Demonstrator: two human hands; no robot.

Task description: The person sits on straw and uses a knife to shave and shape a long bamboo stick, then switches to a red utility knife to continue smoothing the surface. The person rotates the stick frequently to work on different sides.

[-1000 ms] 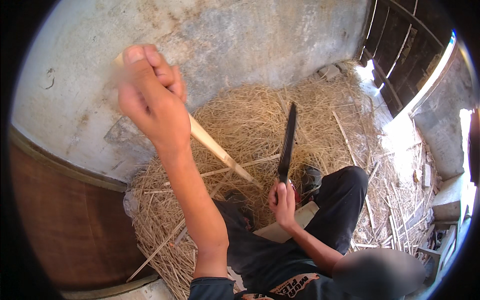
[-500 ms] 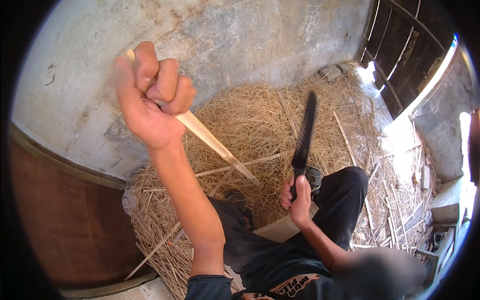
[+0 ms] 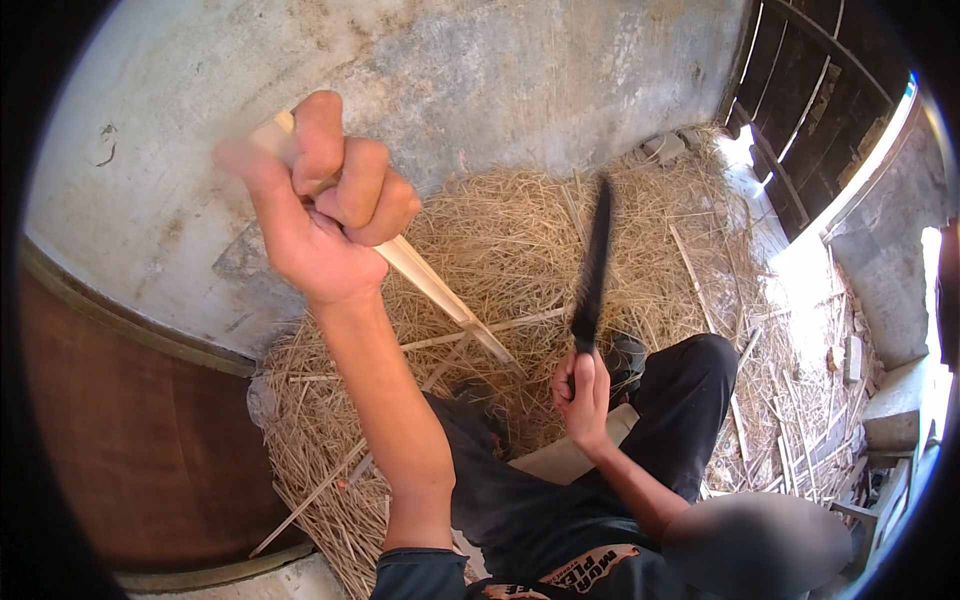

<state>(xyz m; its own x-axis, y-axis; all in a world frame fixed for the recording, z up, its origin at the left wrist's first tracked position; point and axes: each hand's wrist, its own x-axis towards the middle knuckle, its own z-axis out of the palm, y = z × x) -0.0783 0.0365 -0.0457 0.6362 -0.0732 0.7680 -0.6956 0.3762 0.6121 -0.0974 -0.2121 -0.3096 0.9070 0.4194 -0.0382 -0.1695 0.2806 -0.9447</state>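
Left hand: raised to upper left of the frame, forearm stretched up from lower centre, fist clamped round the top of the wooden strip.
Wooden strip: pale, slanting down toward centre, lower tip over the straw.
Right hand: low, right of centre, wrapped tight on the handle of the dark blade.
Dark blade: pointing up, blurred, just beside the strip's tip.
Hands: well apart.

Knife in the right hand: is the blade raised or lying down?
Raised: the right hand grips the handle low, and the knife blade points up over the straw.
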